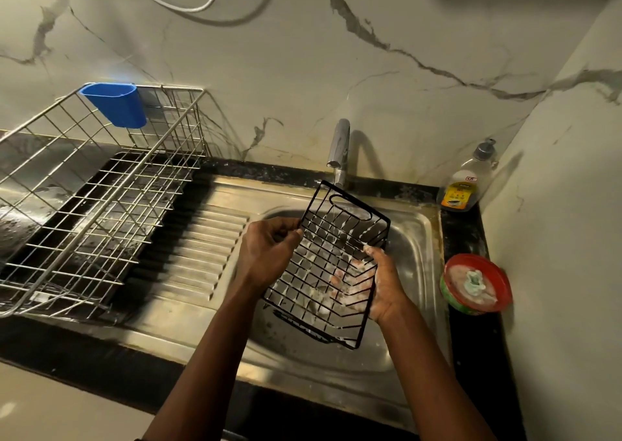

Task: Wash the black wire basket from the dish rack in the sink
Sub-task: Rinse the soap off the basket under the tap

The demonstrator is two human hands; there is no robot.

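- Head view, looking down: both hands hold the black wire basket [336, 238] tilted over the sink [412, 238], with its far rim under the tap [340, 144].
- The left hand [269, 252] pinches the basket's left rim wire between thumb and curled fingers.
- The right hand [383, 286], coated in foam, wraps the right rim; its fingers show through the grid from underneath.
- A thin stream of water falls just beyond the left hand's fingertips onto the far rim.
- Likely risk: foam makes the right hand's hold slick, so the basket could slide and drop into the sink below both hands.
- Likely risk: the narrow stream reaches only the far end, so suds near the right palm may stay in the wire crossings unless the basket is shifted.
- Likely risk: water bouncing off the wires could spray the counter.
- A red-rimmed tub [476, 284] sits just right of the right hand, where an outward swing could knock it.
- The dish rack [101, 188] stands well left of the left hand.
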